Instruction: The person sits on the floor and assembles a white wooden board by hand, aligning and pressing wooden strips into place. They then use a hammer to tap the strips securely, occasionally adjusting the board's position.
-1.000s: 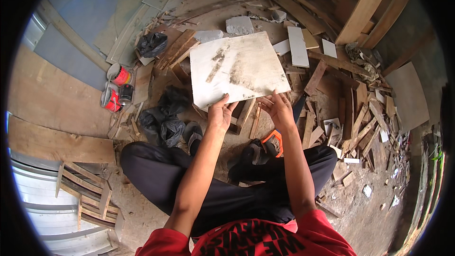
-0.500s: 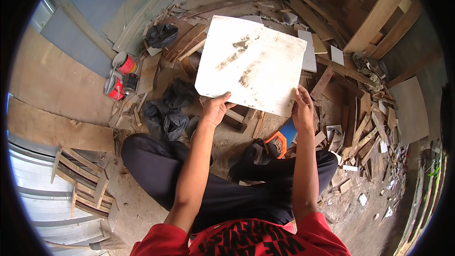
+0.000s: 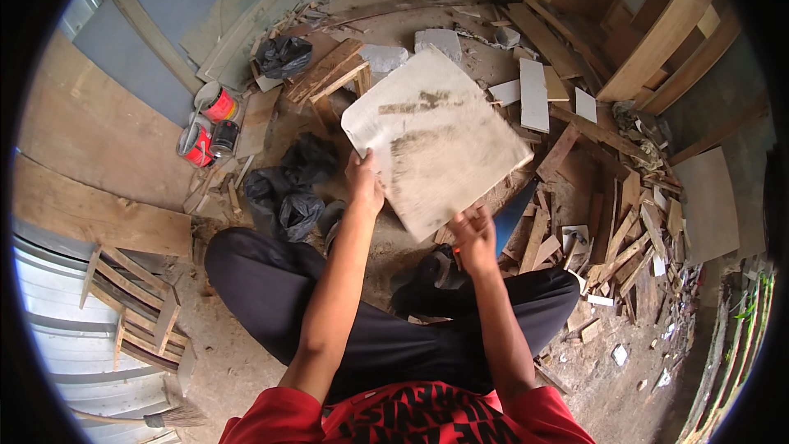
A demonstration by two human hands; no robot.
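Holding a flat pale board (image 3: 440, 127) above the floor at centre of frame, turned corner-down, with dark smears on the upper face. Grasping its left edge with the left hand (image 3: 364, 183). Reaching the lower-right edge with the right hand (image 3: 474, 238), fingers partly curled, fingertips at the rim; can't tell if actually gripping or just touching. Containers next: seeing three cans clustered at left of frame. Counting an upper red can (image 3: 218, 104), open-topped, pale inside; can't tell paint from bare wall. Below that, a lower red can (image 3: 197, 146), also open, with a thin pale line at the mouth, too small to call stick or handle. Just beside it, a black can (image 3: 223, 139), contents not readable. Also noting a black plastic bag (image 3: 284, 56) at upper left, crumpled, near wood offcuts, plus more black plastic (image 3: 301, 212) left of centre, below the board's left corner; can't make out contents in either. Seeing a blue saw blade (image 3: 515, 215) on the floor just right of the right hand, partly hidden. Logging a heap of scrap wood (image 3: 629, 238) across right of frame, grey blocks (image 3: 438, 43) at upper centre, a broom (image 3: 174, 418) at lower left.
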